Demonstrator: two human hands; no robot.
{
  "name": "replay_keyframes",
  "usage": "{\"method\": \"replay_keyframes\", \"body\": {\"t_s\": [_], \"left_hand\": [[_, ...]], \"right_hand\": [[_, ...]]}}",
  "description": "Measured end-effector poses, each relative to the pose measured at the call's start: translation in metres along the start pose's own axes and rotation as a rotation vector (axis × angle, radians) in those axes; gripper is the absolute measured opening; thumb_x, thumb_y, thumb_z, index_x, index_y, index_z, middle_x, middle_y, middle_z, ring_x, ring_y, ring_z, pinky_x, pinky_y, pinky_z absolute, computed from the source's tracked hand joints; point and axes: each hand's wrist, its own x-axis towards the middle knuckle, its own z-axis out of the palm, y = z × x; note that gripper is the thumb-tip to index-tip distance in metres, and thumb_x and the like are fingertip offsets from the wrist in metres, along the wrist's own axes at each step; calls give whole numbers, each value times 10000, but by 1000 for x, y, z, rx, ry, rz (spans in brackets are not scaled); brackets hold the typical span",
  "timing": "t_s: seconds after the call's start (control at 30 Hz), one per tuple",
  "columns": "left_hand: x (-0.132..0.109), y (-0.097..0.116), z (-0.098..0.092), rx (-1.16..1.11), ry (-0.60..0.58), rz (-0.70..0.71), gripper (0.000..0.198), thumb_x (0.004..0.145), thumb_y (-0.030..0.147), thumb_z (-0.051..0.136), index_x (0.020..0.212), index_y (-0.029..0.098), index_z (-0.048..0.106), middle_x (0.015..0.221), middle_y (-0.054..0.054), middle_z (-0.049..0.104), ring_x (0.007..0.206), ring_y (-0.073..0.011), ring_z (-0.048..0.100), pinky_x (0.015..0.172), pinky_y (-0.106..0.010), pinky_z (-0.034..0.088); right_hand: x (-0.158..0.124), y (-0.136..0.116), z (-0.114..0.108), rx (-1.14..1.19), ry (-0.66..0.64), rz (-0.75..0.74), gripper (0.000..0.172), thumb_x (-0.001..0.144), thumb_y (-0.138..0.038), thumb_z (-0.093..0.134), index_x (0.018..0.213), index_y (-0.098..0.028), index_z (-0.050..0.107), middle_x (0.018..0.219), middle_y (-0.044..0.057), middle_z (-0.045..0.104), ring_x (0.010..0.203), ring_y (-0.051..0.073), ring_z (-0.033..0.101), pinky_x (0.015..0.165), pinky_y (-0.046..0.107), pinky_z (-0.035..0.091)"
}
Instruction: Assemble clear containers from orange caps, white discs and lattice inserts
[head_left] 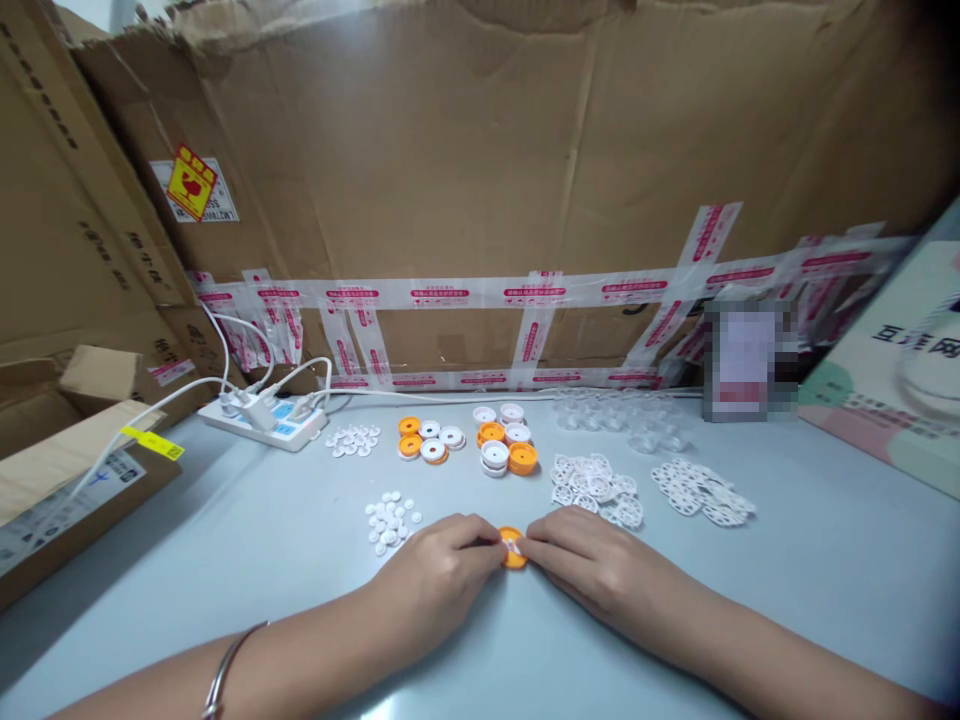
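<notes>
My left hand (439, 570) and my right hand (592, 560) meet at the table's middle, fingers pinched from both sides on a small orange cap (512, 548) with a white piece in it. The cap rests on or just above the grey table (262, 540). Small white discs (390, 520) lie just left of my left hand. White perforated rings (596, 488) lie just behind my right hand. A silver bangle (225, 670) sits on my left wrist.
Orange and white caps (504, 440) and more (429, 440) sit farther back, with another ring pile (701, 490) and clear parts (622, 415). A white power strip (266, 418) with cables lies back left. Taped cardboard (480, 200) walls the table; boxes stand left (67, 470) and right (892, 380).
</notes>
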Motion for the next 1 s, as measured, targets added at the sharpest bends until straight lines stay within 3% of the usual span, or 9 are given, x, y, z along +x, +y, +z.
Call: {"method": "replay_keyframes", "body": {"t_s": [0.37,0.57,0.77,1.0], "left_hand": [[-1,-1,0,-4,5,0,267,888,140,399,945,173,658,870,-68,667,766,-148,629,690,-240,523],[-2,-3,-2,-67,45,-18,258,883,137,413,1001,201,633,891,-51,662,775,-134,623,705,-232,513],[1,-3,-3,-162,36,-123,158,832,163,519,964,171,604,886,-55,665,806,-151,616,719,-253,504],[3,-1,0,-110,-24,-245,171,776,186,618,946,190,597,878,-19,688,802,-180,627,728,-306,470]], "right_hand": [[1,0,0,70,18,35,238,897,-131,374,968,-147,601,826,83,647,757,181,595,663,309,498],[4,-2,-5,308,117,244,233,837,-119,439,980,-200,605,818,60,663,750,161,617,668,288,512],[4,-6,1,407,110,362,287,731,-170,581,1018,-181,568,953,76,666,888,193,617,776,321,508],[7,-9,6,506,72,425,206,777,-174,569,983,-184,582,951,65,663,883,180,614,780,312,499]]}}
